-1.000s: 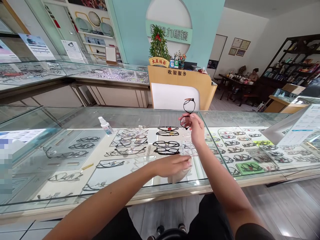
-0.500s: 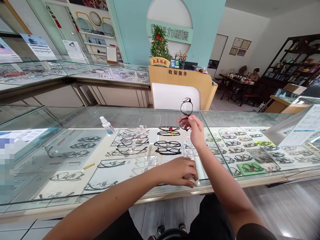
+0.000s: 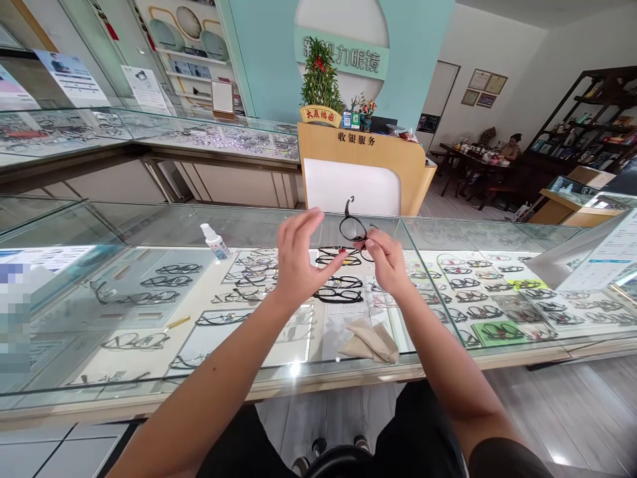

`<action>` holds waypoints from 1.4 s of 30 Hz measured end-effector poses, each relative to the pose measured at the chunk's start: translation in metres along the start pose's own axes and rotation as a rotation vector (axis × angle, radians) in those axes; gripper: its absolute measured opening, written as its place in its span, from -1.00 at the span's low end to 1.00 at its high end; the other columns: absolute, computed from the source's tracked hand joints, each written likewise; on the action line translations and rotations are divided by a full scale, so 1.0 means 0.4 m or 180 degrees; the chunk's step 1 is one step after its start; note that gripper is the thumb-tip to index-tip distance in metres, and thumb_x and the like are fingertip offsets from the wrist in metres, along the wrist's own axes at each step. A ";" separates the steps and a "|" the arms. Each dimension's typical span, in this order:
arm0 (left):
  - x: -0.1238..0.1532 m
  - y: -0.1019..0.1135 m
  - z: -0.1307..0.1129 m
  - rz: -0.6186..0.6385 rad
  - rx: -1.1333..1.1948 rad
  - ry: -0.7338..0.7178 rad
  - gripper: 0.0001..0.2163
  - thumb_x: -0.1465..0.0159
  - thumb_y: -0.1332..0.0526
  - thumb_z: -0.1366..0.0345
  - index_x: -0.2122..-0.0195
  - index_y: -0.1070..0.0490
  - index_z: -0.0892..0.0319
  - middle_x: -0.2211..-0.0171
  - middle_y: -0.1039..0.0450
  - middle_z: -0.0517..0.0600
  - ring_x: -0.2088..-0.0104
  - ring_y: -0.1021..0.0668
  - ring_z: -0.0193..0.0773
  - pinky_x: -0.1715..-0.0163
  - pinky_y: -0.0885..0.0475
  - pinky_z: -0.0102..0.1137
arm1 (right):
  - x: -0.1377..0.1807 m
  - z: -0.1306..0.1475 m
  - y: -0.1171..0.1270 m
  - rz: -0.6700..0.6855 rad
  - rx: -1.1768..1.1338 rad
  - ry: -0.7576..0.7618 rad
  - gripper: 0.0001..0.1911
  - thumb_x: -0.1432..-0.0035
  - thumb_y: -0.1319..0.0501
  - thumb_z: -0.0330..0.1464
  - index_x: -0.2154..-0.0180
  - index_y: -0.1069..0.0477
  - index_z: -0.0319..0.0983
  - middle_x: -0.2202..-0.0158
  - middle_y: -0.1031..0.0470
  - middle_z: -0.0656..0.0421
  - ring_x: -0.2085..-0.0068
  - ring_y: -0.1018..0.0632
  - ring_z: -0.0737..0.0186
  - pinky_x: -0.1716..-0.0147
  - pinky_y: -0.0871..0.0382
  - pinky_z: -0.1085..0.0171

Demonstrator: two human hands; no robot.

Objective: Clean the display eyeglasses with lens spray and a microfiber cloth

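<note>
Raised above the glass counter, a pair of black round-framed eyeglasses is pinched in my right hand, tilted with one temple pointing up. My left hand is just to their left, thumb and fingers spread, holding nothing. A beige cleaning cloth lies crumpled on the counter top near its front edge, below both hands. Under the glass, black eyeglass frames lie in a column beneath the hands. A white spray bottle stands upright to the left of my left hand.
The glass display counter runs across the view, with rows of frames inside. A leaning paper sign stands at its right. Beyond are a wooden cashier desk, more display cases, and a person seated at a far table.
My left hand has let go of the cloth, leaving it on the counter, and has risen open beside the eyeglasses. My right hand has turned the eyeglasses and lowered them slightly.
</note>
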State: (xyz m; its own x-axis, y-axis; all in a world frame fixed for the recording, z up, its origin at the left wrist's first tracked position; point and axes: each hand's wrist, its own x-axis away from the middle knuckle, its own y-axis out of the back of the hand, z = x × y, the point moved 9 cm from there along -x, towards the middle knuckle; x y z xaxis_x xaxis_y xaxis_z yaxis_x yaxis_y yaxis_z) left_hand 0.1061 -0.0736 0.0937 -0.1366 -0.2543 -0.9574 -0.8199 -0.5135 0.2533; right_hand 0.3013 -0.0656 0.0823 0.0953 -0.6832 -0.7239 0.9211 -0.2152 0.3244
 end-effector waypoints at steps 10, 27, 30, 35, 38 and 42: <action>0.019 -0.036 -0.002 0.0313 0.0050 -0.0177 -0.51 -0.40 -0.44 0.06 -0.29 -0.43 0.02 -0.18 -0.65 0.14 -0.18 -0.65 0.06 -0.20 -0.50 -0.04 | -0.006 0.021 -0.033 0.0496 0.0052 0.0198 -0.60 -0.49 -0.08 -0.34 0.42 -0.48 -0.15 0.24 -0.57 0.10 0.14 -0.58 0.10 0.04 -0.42 0.08; -0.084 0.081 0.037 -0.0598 0.0122 0.0748 -0.57 -0.29 -0.51 0.09 -0.10 -0.49 0.11 0.10 -0.60 0.06 0.07 -0.62 -0.05 -0.01 -0.51 -0.13 | -0.027 0.125 0.050 -0.0952 0.1155 0.0453 -0.42 -0.34 -0.39 0.01 -0.20 -0.39 -0.16 0.01 -0.62 -0.04 0.03 -0.64 -0.05 0.04 -0.54 -0.01; -0.171 0.118 -0.008 -0.0756 0.0194 0.0570 -0.55 -0.26 -0.54 0.09 -0.09 -0.49 0.08 0.10 -0.56 0.03 0.12 -0.59 -0.08 0.02 -0.49 -0.14 | -0.074 0.210 0.096 -0.1171 0.1230 0.0519 -0.39 -0.31 -0.39 0.10 -0.18 -0.40 -0.14 0.01 -0.64 -0.03 0.06 -0.65 -0.04 0.09 -0.53 0.02; -0.298 0.172 -0.068 -0.1046 0.0221 0.0437 -0.55 -0.25 -0.55 0.02 -0.05 -0.49 0.04 0.09 -0.54 0.03 0.10 -0.56 -0.07 0.02 -0.52 -0.11 | -0.155 0.329 0.161 -0.1244 0.1065 0.0384 -0.45 -0.28 -0.40 0.13 -0.07 -0.45 -0.10 0.08 -0.67 0.08 0.18 -0.64 0.09 0.21 -0.49 0.11; -0.332 0.178 -0.073 -0.1051 0.0248 0.0575 -0.54 -0.25 -0.54 -0.04 -0.06 -0.51 0.01 0.05 -0.54 0.03 0.11 -0.57 -0.08 0.05 -0.55 -0.11 | -0.178 0.359 0.181 -0.1234 0.1031 0.0239 -0.46 -0.25 -0.42 0.15 0.00 -0.47 -0.09 0.20 -0.66 0.14 0.25 -0.62 0.12 0.29 -0.45 0.16; -0.331 0.162 -0.048 -0.0929 0.0440 0.0795 -0.56 -0.25 -0.54 -0.06 -0.06 -0.56 -0.02 -0.01 -0.55 0.03 0.12 -0.59 -0.11 0.08 -0.55 -0.15 | -0.178 0.360 0.187 -0.1271 0.1074 0.0116 -0.46 -0.24 -0.43 0.15 0.01 -0.49 -0.09 0.21 -0.63 0.14 0.24 -0.61 0.12 0.31 -0.46 0.17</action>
State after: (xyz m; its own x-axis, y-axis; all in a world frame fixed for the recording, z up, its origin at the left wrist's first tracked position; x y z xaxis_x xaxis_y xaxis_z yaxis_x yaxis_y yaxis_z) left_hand 0.0817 -0.0890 0.2394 0.2382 -0.3142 -0.9190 -0.8736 -0.4828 -0.0614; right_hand 0.3089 -0.1337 0.2458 -0.2197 -0.4786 -0.8501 0.7162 -0.6708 0.1926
